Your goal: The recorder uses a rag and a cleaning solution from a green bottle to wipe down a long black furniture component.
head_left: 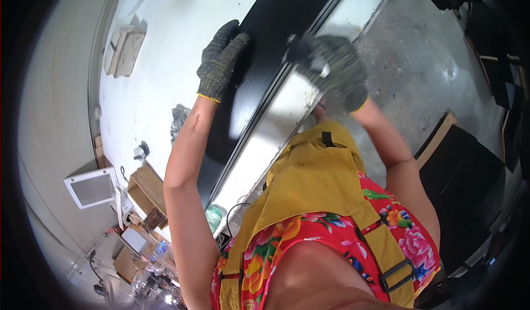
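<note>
A long black panel [284, 20] with a grooved edge lies on a white worktable [160, 61]. My left hand [221, 61], in a dark grey knit glove with a yellow cuff, rests flat at the panel's far side, fingers stretched out and thumb apart. Over the panel's near edge is my right hand [337, 67], gloved the same way and blurred by motion. Its fingers are closed round a small black tool [300, 48] with a pale part showing; the blur hides its exact kind.
A worn block [126, 50] and a crumpled grey cloth [179, 119] sit on the table. Cardboard boxes [146, 186], a white-framed screen [91, 188] and a green bottle [213, 217] are at lower left. Black boards [464, 183] lie on the concrete floor at right.
</note>
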